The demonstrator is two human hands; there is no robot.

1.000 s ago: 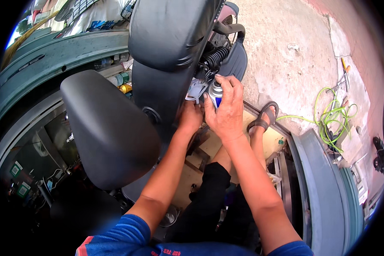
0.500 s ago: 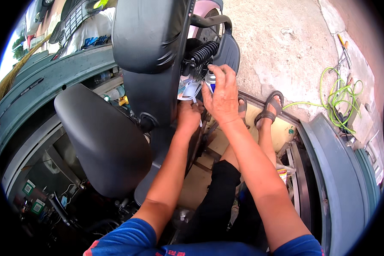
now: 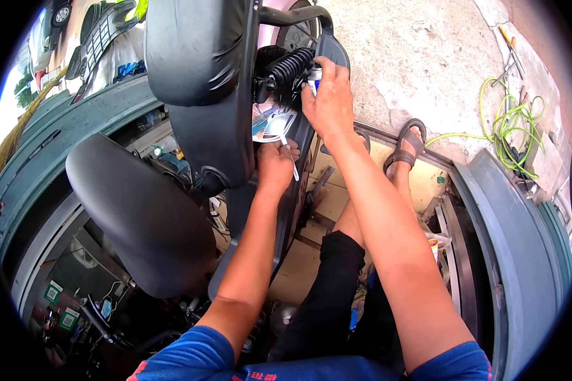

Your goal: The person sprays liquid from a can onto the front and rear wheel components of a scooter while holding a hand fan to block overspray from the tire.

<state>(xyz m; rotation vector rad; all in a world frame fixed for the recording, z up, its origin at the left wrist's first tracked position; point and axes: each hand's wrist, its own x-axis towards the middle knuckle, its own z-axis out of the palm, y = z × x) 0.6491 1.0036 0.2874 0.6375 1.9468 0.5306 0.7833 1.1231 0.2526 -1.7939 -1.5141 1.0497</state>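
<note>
Right hand (image 3: 329, 101) with spray can (image 3: 314, 75) now higher, beside the ribbed boot (image 3: 290, 68) (left hand (image 3: 274, 164) lower)

The spray can (image 3: 314, 75) is a small cylinder with a blue and silver body, almost wholly wrapped by the right hand (image 3: 329, 101), so only its top edge shows. It stands roughly upright, just right of the black ribbed rubber bellows (image 3: 290, 68). A thin white straw (image 3: 288, 148) slants down and to the right below the bellows, pinched in the fingers of the left hand (image 3: 275, 162), which is closed around it. Whether the straw joins the can's nozzle cannot be told.
</note>
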